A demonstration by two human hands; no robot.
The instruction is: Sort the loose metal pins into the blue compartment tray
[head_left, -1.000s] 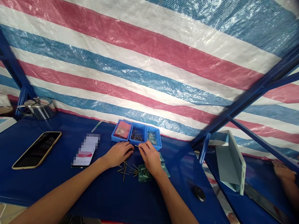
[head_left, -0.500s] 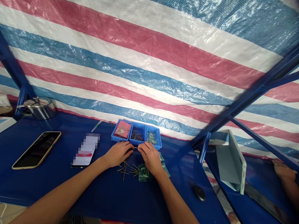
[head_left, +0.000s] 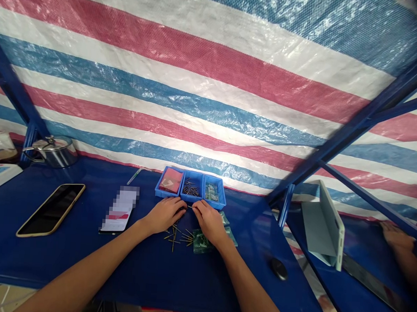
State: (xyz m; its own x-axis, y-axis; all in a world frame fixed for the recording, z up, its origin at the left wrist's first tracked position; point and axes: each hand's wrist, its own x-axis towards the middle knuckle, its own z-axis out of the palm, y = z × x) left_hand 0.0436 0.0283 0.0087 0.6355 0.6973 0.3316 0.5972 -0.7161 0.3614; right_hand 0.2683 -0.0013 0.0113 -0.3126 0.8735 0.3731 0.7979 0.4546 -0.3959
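My left hand (head_left: 166,214) and my right hand (head_left: 208,220) meet in front of a blue three-part tray. Fingers of both are closed in a pinch around the ends of a thin metal piece (head_left: 189,207), which looks like a small drill bit. More such drill bits (head_left: 173,235) lie scattered on the table below my hands. Small green plastic packets (head_left: 201,243) lie under and beside my right wrist. In the tray (head_left: 186,197), a pink packet (head_left: 171,179) fills the left compartment, loose drill bits (head_left: 191,188) the middle one, clear-green packets (head_left: 211,191) the right one.
On the blue table (head_left: 146,274) are a lit phone (head_left: 120,212), a dark phone (head_left: 52,209), a pen (head_left: 134,176), a steel pot (head_left: 57,152) and a black round object (head_left: 278,268). Beyond a blue frame post (head_left: 285,206), a tablet (head_left: 339,242) stands near another person's hand (head_left: 396,236).
Both hands stay almost in place. My right fingers shift very slightly, and the thin piece between the hands sits at a slightly different angle.
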